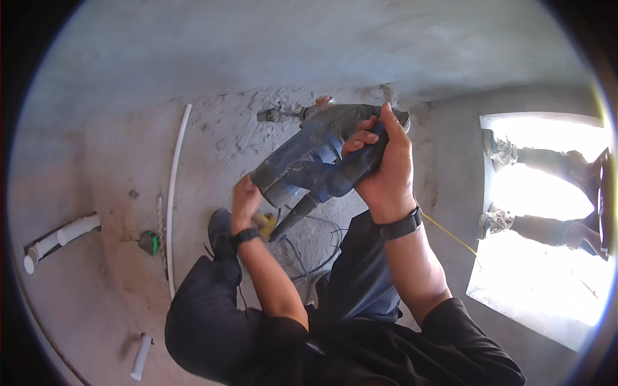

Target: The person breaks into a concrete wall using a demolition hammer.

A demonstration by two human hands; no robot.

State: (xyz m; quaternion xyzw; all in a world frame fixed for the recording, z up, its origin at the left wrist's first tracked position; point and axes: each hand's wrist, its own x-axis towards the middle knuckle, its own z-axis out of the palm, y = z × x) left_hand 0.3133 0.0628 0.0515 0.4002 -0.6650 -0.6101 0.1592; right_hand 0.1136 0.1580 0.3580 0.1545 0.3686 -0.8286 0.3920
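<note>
A blue and black rotary hammer (322, 151), dusty and tilted, is held up in front of my knees. My right hand (389, 164) wraps its fingers around the handle on the right side, with the thumb stretched up along it. At the tool's lower left end, my left hand (246, 201) is curled against the housing; motion blurs it and the tool hides part of its fingers. A black cord sleeve (293, 219) points down from the handle. Something yellow (265, 225), its kind unclear, lies just beyond my left wrist.
Left of my leg, a long white pipe (179, 199) lies beside a spiral drill bit (160, 225) and a green ring-shaped thing (149, 243). White pipe stubs (64, 238) stand at far left. Dark cable (302, 264) coils near my feet. Another person's legs (547, 228) show in a bright opening at right.
</note>
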